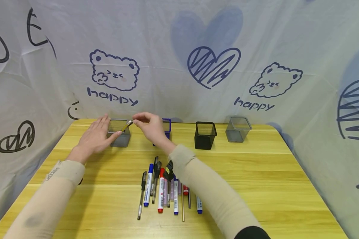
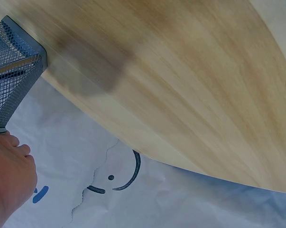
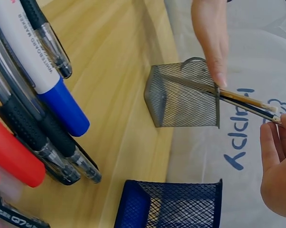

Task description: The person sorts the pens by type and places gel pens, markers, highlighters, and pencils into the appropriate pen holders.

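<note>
My left hand (image 1: 95, 135) lies along the left side of a grey mesh pen holder (image 1: 120, 141). Its fingers look straight, and the thumb tip touches the rim. Two slim pencils slant into this holder, seen best in the right wrist view: a yellowish pencil (image 3: 249, 99) and a dark pencil (image 3: 247, 108). Above the rim, my right hand (image 1: 152, 128) pinches the dark pencil's upper end between thumb and fingertips. The yellowish one's pale end lies right beside those fingertips. Through the mesh (image 2: 12, 92), the left wrist view also shows the sticks inside.
A blue mesh holder (image 1: 166, 125), partly behind my right hand, a black one (image 1: 205, 136) and a light grey one (image 1: 238, 130) line the table's back. Several pens and markers (image 1: 161, 191) lie mid-table, some under my right sleeve. A printed cloth (image 1: 164, 96) hangs behind.
</note>
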`<state>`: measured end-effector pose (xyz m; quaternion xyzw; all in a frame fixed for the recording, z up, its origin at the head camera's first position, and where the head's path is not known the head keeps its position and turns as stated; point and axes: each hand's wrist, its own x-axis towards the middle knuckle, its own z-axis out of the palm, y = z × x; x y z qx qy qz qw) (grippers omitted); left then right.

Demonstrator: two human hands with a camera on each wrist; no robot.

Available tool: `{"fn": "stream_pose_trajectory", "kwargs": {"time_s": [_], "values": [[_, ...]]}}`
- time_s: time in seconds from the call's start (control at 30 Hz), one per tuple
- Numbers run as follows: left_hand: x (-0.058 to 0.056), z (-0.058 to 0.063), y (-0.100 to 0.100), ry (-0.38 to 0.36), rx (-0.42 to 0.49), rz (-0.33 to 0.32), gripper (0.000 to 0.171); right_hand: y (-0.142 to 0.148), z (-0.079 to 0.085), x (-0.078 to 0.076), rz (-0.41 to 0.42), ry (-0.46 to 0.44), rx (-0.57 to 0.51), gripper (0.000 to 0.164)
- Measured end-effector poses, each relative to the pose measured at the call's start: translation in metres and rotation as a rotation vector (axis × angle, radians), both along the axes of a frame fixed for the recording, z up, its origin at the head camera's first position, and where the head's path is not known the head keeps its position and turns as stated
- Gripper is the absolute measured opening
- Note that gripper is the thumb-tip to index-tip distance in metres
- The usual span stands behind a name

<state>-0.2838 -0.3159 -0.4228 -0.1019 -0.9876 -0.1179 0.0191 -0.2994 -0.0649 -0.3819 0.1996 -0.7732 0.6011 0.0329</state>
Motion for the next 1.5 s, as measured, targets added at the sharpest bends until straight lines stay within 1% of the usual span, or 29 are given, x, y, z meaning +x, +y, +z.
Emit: {"fn": "stream_pose_trajectory", "kwargs": {"time_s": [0.17, 0.4, 0.6, 0.77, 0.9, 1.07, 1.27, 1.4, 1.5], "values": [[-0.001, 0.000, 0.000, 0.002, -0.002, 0.003, 0.100, -0.004, -0.003, 0.000, 0.010, 0.017, 0.046, 0.015], [-0.001, 0.000, 0.001, -0.005, -0.009, 0.006, 0.101, -0.005, -0.007, 0.000, 0.050, 0.012, 0.058, 0.027], [0.000, 0.001, 0.002, -0.017, -0.004, 0.008, 0.101, 0.003, -0.005, 0.005, 0.087, 0.031, 0.071, 0.032], [0.000, 0.001, 0.002, -0.019, -0.003, 0.003, 0.101, 0.016, 0.000, 0.010, 0.108, 0.084, 0.064, 0.033], [-0.001, 0.001, 0.002, -0.020, -0.002, 0.005, 0.101, 0.028, 0.002, 0.014, 0.110, 0.134, 0.065, 0.034], [0.000, 0.001, 0.002, -0.029, -0.005, 0.006, 0.101, 0.046, 0.003, 0.016, 0.125, 0.164, 0.044, 0.034], [-0.001, -0.001, 0.001, -0.028, -0.012, 0.000, 0.100, 0.069, 0.002, 0.022, 0.135, 0.153, 0.025, 0.034], [-0.001, 0.000, 0.001, -0.031, -0.015, -0.002, 0.101, 0.088, -0.002, 0.027, 0.120, 0.146, 0.060, 0.034], [-0.001, 0.001, 0.001, -0.035, -0.020, -0.005, 0.100, 0.102, -0.007, 0.029, 0.116, 0.123, 0.085, 0.035]]}}
